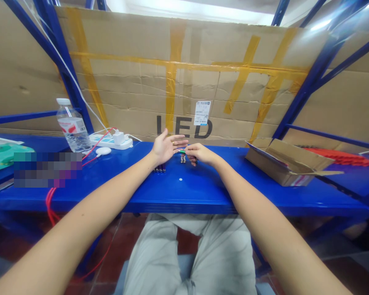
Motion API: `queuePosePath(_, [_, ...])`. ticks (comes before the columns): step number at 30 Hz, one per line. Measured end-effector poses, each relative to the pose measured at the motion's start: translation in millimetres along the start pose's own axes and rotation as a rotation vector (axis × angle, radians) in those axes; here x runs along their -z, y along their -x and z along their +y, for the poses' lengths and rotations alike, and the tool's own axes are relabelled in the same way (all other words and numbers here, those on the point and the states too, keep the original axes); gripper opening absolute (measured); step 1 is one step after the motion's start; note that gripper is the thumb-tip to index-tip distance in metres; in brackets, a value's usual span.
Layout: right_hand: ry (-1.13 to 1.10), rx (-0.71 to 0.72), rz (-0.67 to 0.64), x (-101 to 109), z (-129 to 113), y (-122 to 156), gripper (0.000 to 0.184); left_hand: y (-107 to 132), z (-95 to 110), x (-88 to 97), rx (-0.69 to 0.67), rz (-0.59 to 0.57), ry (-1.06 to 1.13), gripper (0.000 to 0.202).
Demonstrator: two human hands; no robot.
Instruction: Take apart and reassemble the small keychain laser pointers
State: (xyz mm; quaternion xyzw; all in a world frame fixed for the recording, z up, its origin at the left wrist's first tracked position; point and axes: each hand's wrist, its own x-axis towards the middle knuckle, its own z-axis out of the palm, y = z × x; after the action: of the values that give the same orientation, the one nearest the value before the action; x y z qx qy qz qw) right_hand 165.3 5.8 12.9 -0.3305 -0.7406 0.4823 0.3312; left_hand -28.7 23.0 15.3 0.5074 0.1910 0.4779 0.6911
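My left hand (165, 148) is over the blue tabletop, its palm turned toward me, thumb up and fingers stretched out to the right. A ring shows on one finger. My right hand (199, 153) pinches a small green cylinder (181, 151), which points left toward the lower fingers of my left hand. Whether its far end touches them I cannot tell. Below the cylinder, several small shiny metallic pieces (183, 159) stand close together. Several dark cylinders with shiny ends (160, 169) lie under my left wrist, partly hidden by it.
An open cardboard box (283, 164) stands at the right, with an orange-red stack (341, 155) behind it. At the left are a water bottle (72, 127), a white power strip (110, 141), a round white object (103, 151) and red cables (51, 205). Large cardboard (126, 94) walls the back.
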Motion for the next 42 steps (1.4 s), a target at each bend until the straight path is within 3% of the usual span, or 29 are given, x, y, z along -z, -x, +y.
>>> queuePosePath(15, [0.012, -0.027, 0.102, 1.0, -0.7, 0.2, 0.012, -1.2, -1.7, 1.8, 0.008, -0.02, -0.002, 0.078])
queuePosePath(31, [0.097, -0.037, 0.132, 2.5, -0.9, -0.3, 0.016, -0.3, -0.9, 1.2, -0.027, -0.03, -0.134, 0.077])
queuePosePath(33, [0.126, -0.027, 0.134, 2.8, -2.5, 0.6, 0.019, -2.8, -2.2, 2.7, -0.051, -0.008, -0.235, 0.07])
queuePosePath(36, [0.222, -0.033, 0.143, 4.9, -5.6, 2.1, 0.016, -6.7, -5.2, 7.1, -0.141, 0.078, -0.596, 0.042])
queuePosePath(39, [0.356, -0.081, 0.156, 8.2, -7.9, -0.7, 0.01, -7.4, -6.5, 13.5, -0.233, 0.042, -0.958, 0.023])
queuePosePath(42, [0.509, -0.08, 0.132, 11.0, -9.1, -11.1, 0.016, -6.8, -5.2, 21.5, -0.27, 0.017, -1.131, 0.017])
